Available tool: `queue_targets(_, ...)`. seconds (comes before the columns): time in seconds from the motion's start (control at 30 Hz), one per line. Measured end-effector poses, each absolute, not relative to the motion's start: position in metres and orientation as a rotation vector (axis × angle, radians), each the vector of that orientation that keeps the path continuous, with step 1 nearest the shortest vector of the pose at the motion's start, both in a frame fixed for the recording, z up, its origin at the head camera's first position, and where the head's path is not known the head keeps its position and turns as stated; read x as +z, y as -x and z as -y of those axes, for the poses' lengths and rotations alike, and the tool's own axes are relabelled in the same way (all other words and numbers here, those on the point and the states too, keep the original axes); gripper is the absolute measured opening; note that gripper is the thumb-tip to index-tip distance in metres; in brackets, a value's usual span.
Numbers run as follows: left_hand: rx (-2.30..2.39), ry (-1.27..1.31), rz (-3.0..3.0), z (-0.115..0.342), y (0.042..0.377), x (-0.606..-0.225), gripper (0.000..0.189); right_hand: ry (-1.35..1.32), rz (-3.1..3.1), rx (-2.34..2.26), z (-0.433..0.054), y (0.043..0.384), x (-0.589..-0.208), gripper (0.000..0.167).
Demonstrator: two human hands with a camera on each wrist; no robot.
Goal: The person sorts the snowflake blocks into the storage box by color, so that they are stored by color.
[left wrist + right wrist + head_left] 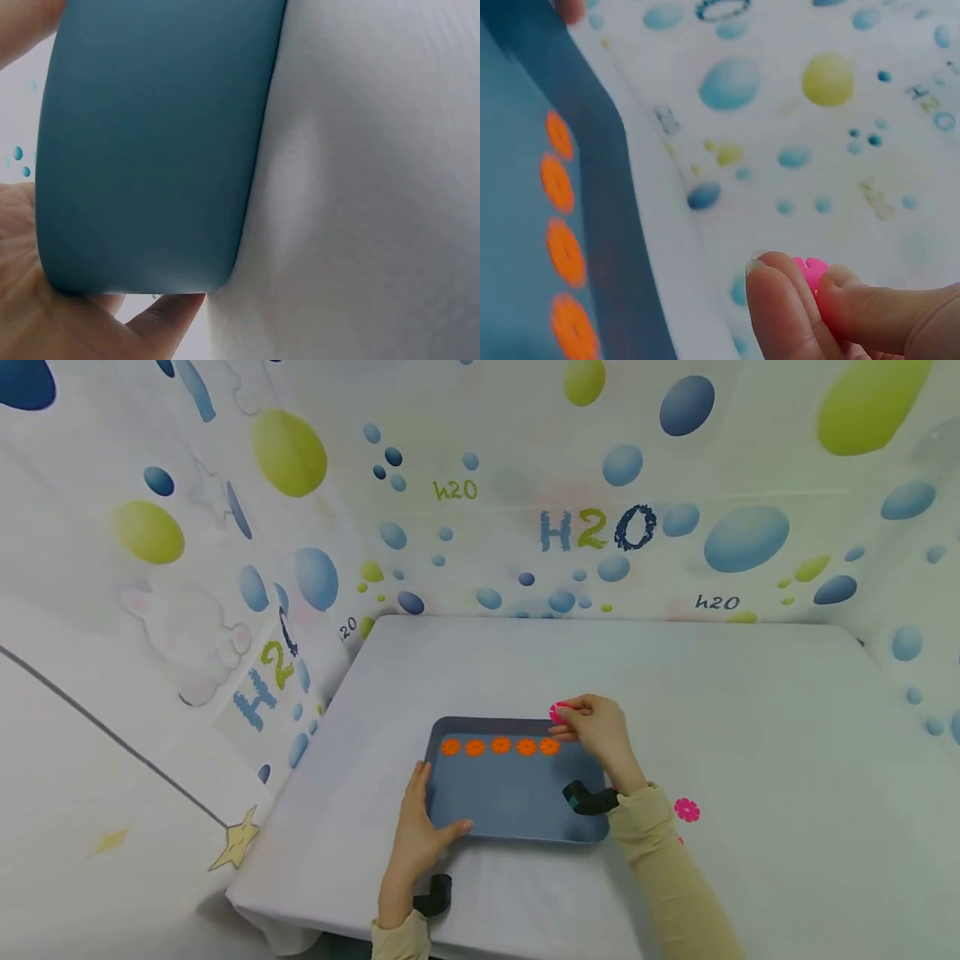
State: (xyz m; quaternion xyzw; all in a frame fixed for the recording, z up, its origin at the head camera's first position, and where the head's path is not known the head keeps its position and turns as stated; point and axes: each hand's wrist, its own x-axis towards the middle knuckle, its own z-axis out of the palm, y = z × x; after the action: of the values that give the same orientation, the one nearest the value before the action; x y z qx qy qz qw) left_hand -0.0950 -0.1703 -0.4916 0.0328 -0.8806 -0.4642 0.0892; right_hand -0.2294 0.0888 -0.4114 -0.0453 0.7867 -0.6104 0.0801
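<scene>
a backdrop (510,460) spotted in blue and green rises behind the white tabletop (780,710). on it sits a blue-grey tray (517,797). the fingers of my left hand (416,833) lie spread around its near left corner, straight along the left side, thumb at the near edge. the fingers of my right hand (597,727) pinch tightly together on a pink flower (558,712), held up by the tray's far edge. another pink piece (687,810) lies right of the tray; five orange flowers (501,745) line its far side, inside.
</scene>
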Motion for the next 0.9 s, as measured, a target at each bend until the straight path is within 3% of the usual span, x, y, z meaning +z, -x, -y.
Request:
queue_targets(0.43,-1.402,-0.091,2.594,0.171,0.091,-0.500,0.106,0.145,-1.987,-1.844,0.021,0.213,-0.461,0.026)
queue_targets(0.9,-1.367,-0.037,2.564,0.178,0.093,-0.496,0.104,0.199,-2.033,-1.519,0.046,0.213,-0.471,0.024)
